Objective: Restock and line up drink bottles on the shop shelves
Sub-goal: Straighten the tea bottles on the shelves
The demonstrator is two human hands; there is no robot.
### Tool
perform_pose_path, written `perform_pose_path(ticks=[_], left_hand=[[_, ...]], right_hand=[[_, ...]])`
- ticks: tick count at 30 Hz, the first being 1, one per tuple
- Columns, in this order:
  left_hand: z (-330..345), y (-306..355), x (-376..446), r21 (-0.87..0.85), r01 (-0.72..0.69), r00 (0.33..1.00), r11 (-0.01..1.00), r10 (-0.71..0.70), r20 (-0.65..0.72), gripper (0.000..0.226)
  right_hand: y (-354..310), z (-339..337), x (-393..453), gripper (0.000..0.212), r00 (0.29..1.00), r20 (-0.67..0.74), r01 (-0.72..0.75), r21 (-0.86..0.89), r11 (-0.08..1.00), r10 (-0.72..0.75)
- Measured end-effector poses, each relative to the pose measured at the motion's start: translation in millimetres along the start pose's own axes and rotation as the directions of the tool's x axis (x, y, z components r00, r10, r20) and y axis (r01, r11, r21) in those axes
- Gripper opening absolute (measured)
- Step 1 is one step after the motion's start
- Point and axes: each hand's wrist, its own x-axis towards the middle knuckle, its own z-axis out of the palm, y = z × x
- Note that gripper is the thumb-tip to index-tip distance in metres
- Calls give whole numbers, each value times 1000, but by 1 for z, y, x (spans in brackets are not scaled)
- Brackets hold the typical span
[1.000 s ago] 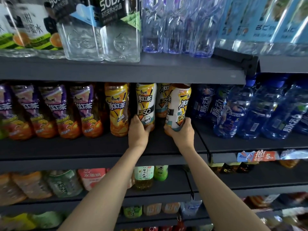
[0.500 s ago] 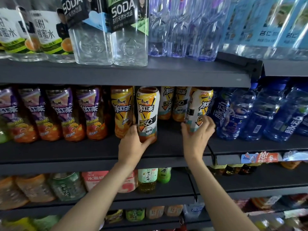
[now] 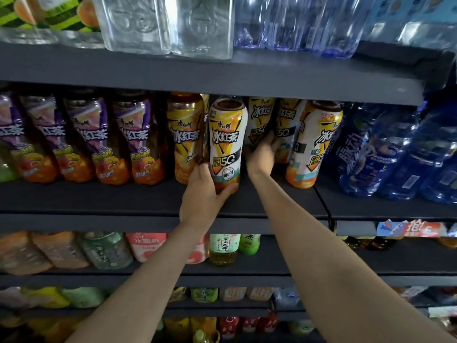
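On the middle shelf (image 3: 123, 199), my left hand (image 3: 200, 194) grips the base of a white-and-yellow iced tea bottle (image 3: 227, 139) that stands upright at the front. My right hand (image 3: 262, 154) reaches deeper in, between that bottle and a matching bottle (image 3: 314, 144) standing free to the right. Its blurred fingers curl on a back-row iced tea bottle (image 3: 288, 120); another back bottle (image 3: 259, 115) stands just left of it.
A yellow iced tea bottle (image 3: 185, 134) and several purple ones (image 3: 94, 139) stand to the left. Blue water bottles (image 3: 371, 154) fill the right. The upper shelf (image 3: 197, 73) hangs low overhead with clear bottles. Green tea bottles (image 3: 223, 246) stand below.
My right hand let go of the right-hand white bottle, now standing by the blue bottles, and moved left and back to the rear row. The left hand keeps its bottle.
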Motion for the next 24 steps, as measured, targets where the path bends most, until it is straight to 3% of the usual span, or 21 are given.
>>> perform_pose_path(ticks=[7, 15, 20, 24], left_hand=[[-1, -1, 0, 0, -33, 999, 999, 33, -14, 62], [-1, 0, 1, -20, -11, 1000, 1000, 11, 5, 62], [-1, -1, 0, -38, -25, 1000, 999, 25, 4, 63], [-1, 1, 0, -28, -11, 1000, 1000, 11, 8, 64]], right_hand=[[-3, 2, -3, 52, 992, -24, -126, 10, 992, 126], [3, 0, -22, 58, 998, -55, -35, 94, 995, 40], [8, -3, -27, 53, 999, 41, -41, 177, 983, 35], [6, -3, -26, 48, 999, 36, -31, 120, 992, 27]])
